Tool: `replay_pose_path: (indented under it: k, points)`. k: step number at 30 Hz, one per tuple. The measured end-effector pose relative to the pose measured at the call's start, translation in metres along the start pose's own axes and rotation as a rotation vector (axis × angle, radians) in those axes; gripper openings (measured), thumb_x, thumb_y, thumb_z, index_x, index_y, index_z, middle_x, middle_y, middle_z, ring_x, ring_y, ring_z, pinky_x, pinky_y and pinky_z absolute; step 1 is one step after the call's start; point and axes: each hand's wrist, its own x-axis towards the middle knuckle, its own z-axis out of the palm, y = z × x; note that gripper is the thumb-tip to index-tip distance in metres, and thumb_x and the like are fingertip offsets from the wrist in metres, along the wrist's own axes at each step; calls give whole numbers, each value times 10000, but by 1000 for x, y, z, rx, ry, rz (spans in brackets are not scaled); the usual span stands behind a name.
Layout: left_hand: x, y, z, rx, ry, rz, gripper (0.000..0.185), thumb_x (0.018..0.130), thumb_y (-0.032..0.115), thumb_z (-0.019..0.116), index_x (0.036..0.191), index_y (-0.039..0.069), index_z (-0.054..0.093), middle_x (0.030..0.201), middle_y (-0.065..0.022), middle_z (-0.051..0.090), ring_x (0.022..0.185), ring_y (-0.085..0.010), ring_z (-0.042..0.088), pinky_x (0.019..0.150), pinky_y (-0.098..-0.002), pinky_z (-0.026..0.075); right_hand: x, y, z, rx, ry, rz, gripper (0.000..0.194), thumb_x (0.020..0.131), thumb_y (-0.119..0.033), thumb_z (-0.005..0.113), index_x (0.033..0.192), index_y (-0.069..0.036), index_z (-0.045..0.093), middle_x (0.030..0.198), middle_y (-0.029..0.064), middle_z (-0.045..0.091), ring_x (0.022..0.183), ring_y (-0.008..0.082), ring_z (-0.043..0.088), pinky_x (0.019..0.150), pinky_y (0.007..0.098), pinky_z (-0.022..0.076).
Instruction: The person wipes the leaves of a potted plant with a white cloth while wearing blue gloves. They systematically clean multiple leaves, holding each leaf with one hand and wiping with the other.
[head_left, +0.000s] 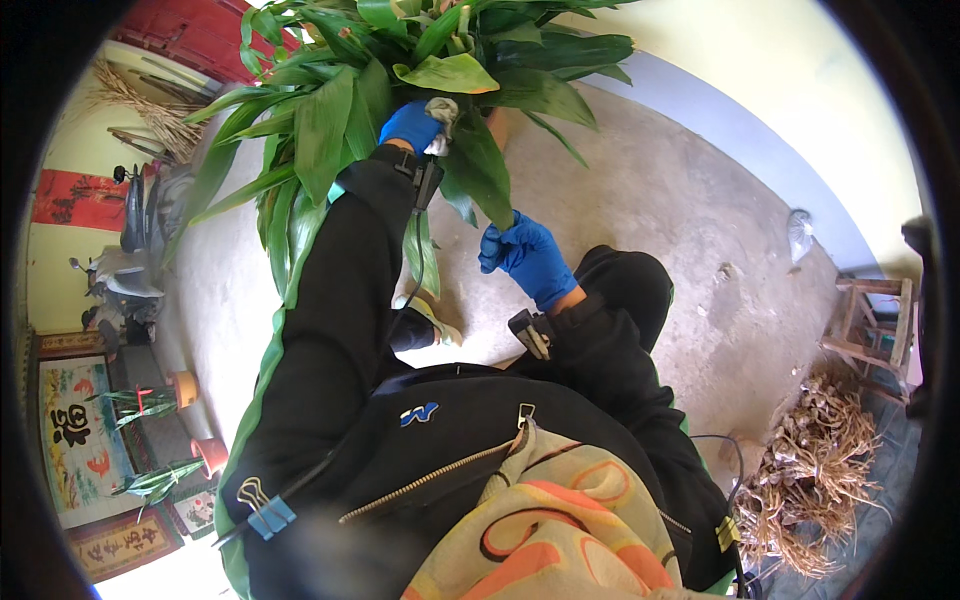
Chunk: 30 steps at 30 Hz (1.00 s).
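Note:
A large broad-leaved green potted plant (326, 135) fills the top of the view, with part of its orange-brown pot (496, 126) showing behind the leaves. My left hand (412, 127), in a blue glove, holds a crumpled whitish cloth (442, 116) at the base of a long leaf (480, 161). At that leaf's lower tip is my right hand (529, 255), also blue-gloved, its fingers closed on the tip. The leaf stretches between both hands, pointing down towards me. A yellowish leaf (454, 73) rises just above the cloth.
Dried garlic bundles (810, 465) lie at the lower right, below a wooden stool (870, 322). A clear plastic bag (800, 236) stands near the right wall. Two smaller potted plants (184, 388) (208, 456) and a scooter (124, 274) are at the left. Dry stalks (161, 116) lean at the upper left.

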Motion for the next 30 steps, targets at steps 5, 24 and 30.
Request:
replay_pose_path:
  k: [5,24,30]
  points:
    - [1,0,13,206,-28,101,355,827,390,532,985,109,680,978,-211,667,921,-387,631,765,-432,507,-4,-2,4,-108,20,1,247,817,-111,539,1038,0,555,872,156,617,778,293,633,740,421,538]
    - [-270,85,-72,-997,-190,36,451,859,122,699,1288,69,569,984,-40,683,856,-99,638,723,-255,533,16,20,15,-845,147,-29,174,927,-157,530,973,-6,603,852,88,634,725,178,610,675,301,512]
    - [-296,74,-82,-676,39,148,557,835,162,707,1357,132,518,1097,-102,668,933,-169,655,816,-309,529,26,11,10,-1196,14,-288,137,919,-77,496,805,-30,555,765,82,590,677,178,557,655,282,471]
